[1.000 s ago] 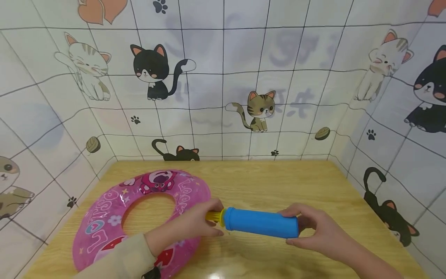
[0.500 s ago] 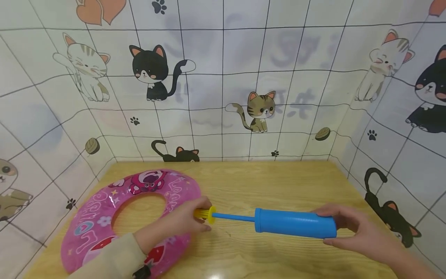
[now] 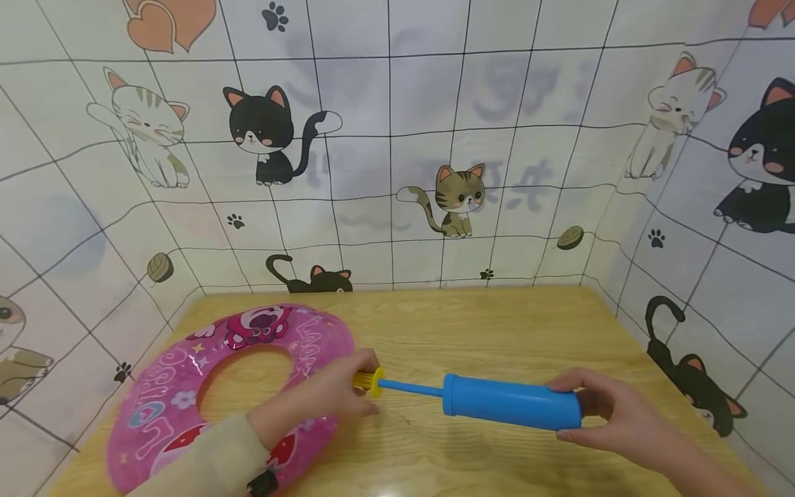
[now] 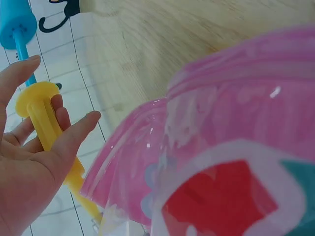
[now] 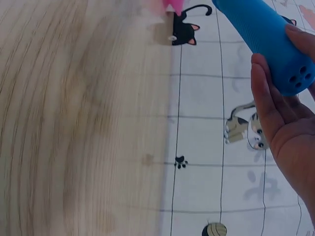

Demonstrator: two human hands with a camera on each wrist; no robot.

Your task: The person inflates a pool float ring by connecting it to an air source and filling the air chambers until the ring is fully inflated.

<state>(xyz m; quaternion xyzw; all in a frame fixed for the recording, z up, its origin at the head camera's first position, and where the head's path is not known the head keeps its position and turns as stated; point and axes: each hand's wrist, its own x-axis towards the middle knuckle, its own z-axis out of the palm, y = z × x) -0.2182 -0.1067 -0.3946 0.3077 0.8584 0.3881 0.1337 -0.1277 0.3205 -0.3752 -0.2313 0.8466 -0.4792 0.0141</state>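
A hand air pump with a blue barrel (image 3: 512,402) is held level above the table. A thin blue rod (image 3: 410,388) shows between the barrel and the yellow handle (image 3: 371,380). My left hand (image 3: 338,390) grips that handle, fingers and thumb around it. At the barrel's far end my right hand (image 3: 611,417) holds on with thumb and fingers; the right wrist view shows small holes in the end face. Under my left forearm lies a pink inflatable swim ring (image 3: 323,345), printed with a bear and letters. The handle's narrow yellow tip (image 4: 91,209) overlaps the ring in the left wrist view.
The light wooden tabletop (image 3: 484,324) spreads under everything. A white sheet (image 3: 366,138) with grid lines and cartoon cats stands at the back and both sides. A dark object (image 3: 262,483) shows under the left sleeve.
The barrel was drawn right, away from the handle, baring the rod. Over the last half second it has come back slightly left, so less rod shows. The ring shifted left in view.
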